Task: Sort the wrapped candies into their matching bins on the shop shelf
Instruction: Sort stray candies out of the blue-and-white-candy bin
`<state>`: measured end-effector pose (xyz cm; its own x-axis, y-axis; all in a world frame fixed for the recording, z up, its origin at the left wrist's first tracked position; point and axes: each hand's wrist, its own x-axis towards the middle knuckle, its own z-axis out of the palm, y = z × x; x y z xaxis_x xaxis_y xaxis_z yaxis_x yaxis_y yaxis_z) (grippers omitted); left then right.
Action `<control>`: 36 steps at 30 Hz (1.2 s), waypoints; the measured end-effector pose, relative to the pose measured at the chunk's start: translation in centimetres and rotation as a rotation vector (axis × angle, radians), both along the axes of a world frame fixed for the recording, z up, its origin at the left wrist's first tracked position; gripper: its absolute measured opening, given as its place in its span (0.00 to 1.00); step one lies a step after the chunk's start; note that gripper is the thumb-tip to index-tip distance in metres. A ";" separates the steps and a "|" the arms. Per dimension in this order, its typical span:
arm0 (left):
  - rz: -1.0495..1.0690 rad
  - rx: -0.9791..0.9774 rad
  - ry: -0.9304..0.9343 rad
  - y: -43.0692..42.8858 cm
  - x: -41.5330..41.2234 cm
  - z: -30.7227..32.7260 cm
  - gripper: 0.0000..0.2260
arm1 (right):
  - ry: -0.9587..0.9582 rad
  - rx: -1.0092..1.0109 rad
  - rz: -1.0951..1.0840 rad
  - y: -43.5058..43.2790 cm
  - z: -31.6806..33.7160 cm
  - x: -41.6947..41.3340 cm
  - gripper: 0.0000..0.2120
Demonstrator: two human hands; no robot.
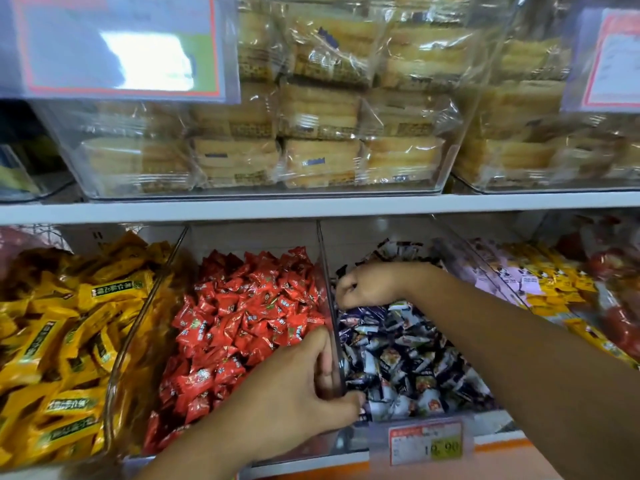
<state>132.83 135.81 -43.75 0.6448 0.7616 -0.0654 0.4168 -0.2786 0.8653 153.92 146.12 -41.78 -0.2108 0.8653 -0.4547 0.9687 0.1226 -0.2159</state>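
Bins open-topped; clear divider [327, 289] walls red candies [242, 317] from blue-white candies [408, 358]

Above your white shelf board [311, 207], three clear tubs sit side by side. The middle tub [242, 188] is stacked with cellophane-wrapped golden pastry packs [322, 109]; the right-hand tub [540, 183] holds the same kind. The tub at far left [31, 161] shows only dim yellow and blue shapes, too dark to read. A glossy placard with an orange-red border [117, 43] hangs in the upper left of the frame, washed out by glare. A second placard [613, 60] sits at the upper right edge. Lower right, you have an orange-and-white price tag [426, 443], print blurred.
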 end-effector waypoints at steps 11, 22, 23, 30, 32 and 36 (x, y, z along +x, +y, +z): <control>0.000 0.038 0.032 -0.2 -0.1 0.0 0.18 | -0.011 0.145 0.027 -6.2 1.9 5.3 0.14; 0.002 0.035 0.045 -0.2 0.1 0.2 0.18 | -0.220 -0.019 0.100 -3.0 0.7 -1.9 0.43; 0.005 0.027 0.050 -0.2 0.2 0.2 0.18 | -0.252 -0.018 0.096 -2.9 -0.3 -1.8 0.42; 0.017 0.016 0.076 0.1 0.2 0.3 0.18 | -0.246 0.147 0.025 -4.3 1.7 4.1 0.22; 0.014 0.020 0.061 0.0 0.3 0.3 0.18 | -0.223 0.183 -0.025 -5.1 2.5 5.2 0.22; 0.011 0.012 0.037 0.0 0.2 0.1 0.18 | -0.210 0.197 -0.085 -6.3 4.0 5.7 0.25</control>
<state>133.00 135.79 -43.63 0.6338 0.7693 -0.0803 0.4517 -0.2838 0.8458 159.65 139.82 -37.76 -0.0525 0.9519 -0.3020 0.9982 0.0584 0.0105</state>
